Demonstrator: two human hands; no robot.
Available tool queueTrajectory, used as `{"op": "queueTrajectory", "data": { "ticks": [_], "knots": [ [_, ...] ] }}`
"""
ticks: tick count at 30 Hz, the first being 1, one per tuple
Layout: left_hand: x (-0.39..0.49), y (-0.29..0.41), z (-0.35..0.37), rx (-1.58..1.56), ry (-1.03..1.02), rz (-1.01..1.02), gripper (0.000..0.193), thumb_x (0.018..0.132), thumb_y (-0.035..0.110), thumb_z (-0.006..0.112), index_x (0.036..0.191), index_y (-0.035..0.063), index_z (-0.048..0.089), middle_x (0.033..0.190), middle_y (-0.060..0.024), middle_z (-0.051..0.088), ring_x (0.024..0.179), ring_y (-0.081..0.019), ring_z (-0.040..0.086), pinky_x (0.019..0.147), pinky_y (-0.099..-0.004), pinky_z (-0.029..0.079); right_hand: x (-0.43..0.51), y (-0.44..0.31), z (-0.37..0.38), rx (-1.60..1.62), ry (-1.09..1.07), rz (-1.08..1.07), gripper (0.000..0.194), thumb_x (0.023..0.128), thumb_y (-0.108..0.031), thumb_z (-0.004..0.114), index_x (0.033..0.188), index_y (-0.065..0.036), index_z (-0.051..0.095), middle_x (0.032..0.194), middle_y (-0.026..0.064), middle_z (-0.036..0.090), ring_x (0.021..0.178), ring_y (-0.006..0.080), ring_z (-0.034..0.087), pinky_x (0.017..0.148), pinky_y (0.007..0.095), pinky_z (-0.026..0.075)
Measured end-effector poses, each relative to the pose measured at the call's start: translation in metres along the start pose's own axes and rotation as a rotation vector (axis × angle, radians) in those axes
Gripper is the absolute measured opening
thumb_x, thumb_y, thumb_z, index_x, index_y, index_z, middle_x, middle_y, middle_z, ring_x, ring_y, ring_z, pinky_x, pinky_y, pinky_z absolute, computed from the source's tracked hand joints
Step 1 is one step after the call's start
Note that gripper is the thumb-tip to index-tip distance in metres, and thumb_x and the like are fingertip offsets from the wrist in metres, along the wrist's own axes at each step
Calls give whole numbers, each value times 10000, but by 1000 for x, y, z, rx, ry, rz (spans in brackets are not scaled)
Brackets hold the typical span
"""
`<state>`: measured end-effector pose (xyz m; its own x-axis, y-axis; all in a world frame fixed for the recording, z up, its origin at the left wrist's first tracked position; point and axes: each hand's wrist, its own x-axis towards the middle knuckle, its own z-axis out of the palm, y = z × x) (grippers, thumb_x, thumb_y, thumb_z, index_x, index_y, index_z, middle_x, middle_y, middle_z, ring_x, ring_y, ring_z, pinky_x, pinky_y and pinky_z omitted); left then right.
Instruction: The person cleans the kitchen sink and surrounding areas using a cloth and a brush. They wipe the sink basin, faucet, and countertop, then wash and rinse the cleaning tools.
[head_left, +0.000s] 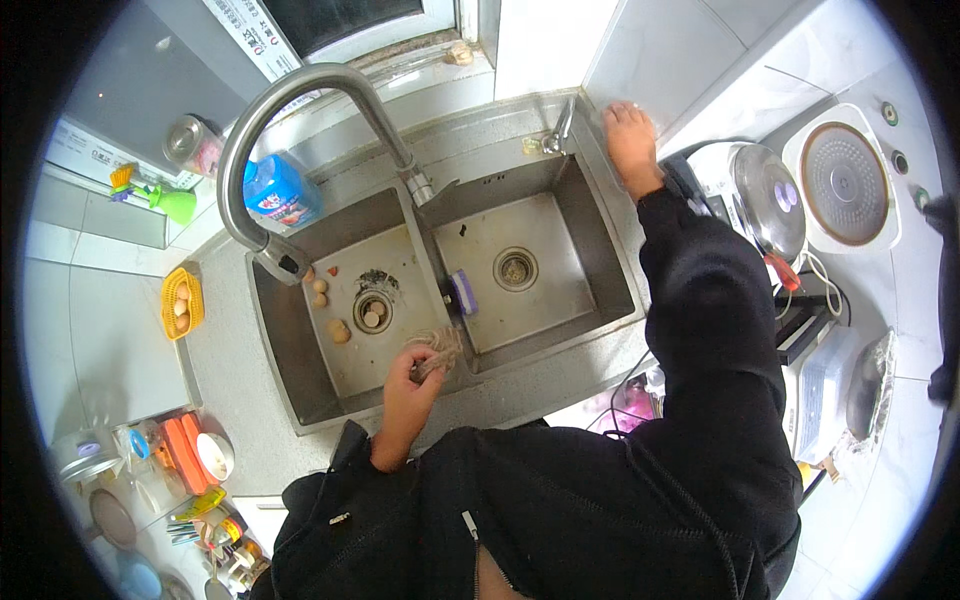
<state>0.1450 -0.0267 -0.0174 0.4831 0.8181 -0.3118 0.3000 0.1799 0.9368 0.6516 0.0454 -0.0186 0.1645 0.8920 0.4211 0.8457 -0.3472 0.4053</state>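
My left hand (411, 382) grips a crumpled brownish scrubber or cloth (441, 346) over the front edge of the left sink basin (352, 390). Beyond the right basin (555, 217), my right hand (631, 142) reaches to the counter corner by the tiled wall; whether anything lies under its fingers cannot be made out. Small round brown pieces (320, 286) and a larger lump (339, 331) lie in the left basin, with dark scraps (377, 282) around its drain (373, 312). A purple and white sponge (464, 292) rests against the divider, on the right basin's side.
A tall curved faucet (337, 71) arches over the left basin. Behind it stands a blue detergent bottle (281, 191). A yellow basket with eggs (182, 304) sits left. Jars and a white bowl (215, 457) crowd the lower left; a lidded cooker (769, 199) stands right.
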Motion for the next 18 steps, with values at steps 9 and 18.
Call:
{"op": "queueTrajectory", "data": {
  "ticks": [9,18],
  "knots": [
    [-4,5,-2,-62,-126,-85,195,855,17,635,1029,37,551,1048,-28,540,957,-107,522,845,-248,419,-131,-60,52,207,-354,442,227,872,-148,516,1043,-56,632,1061,124,630,1048,287,580,890,441,464],
    [-5,6,12,-65,-202,199,206,866,39,649,1043,34,544,1088,-17,531,955,-105,525,838,-246,423,-145,-81,13,595,93,427,198,776,-24,542,911,-26,686,942,194,658,936,371,616,864,432,480]
  ]
}}
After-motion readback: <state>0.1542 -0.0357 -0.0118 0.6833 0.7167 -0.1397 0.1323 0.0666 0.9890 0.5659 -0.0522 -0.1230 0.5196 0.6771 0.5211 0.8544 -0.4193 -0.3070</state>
